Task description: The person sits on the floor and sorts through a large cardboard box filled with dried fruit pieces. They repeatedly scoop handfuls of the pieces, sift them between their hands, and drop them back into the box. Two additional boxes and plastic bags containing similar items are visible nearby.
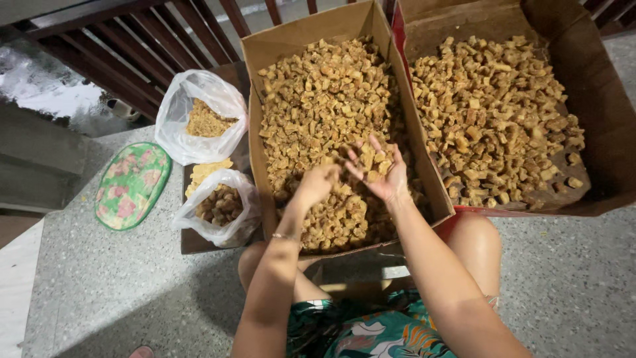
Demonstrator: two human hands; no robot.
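Observation:
Two cardboard boxes stand in front of me, both filled with small golden-brown fried chunks. My right hand (379, 169) is palm up over the left box (265, 53), fingers spread, with several chunks (375, 164) lying on the palm. My left hand (318, 183) is curled just beside it, fingertips closed, over the chunks in the same box; whether it pinches a piece is hidden. The right box (599, 99) sits untouched.
Left of the boxes are two white plastic bags, the far bag (199, 116) holding crumbs and the near bag (222, 207) holding brown chunks, on a dark tray (192, 244). A green floral oval lid (131, 184) lies on the speckled floor. Dark wooden railing runs behind.

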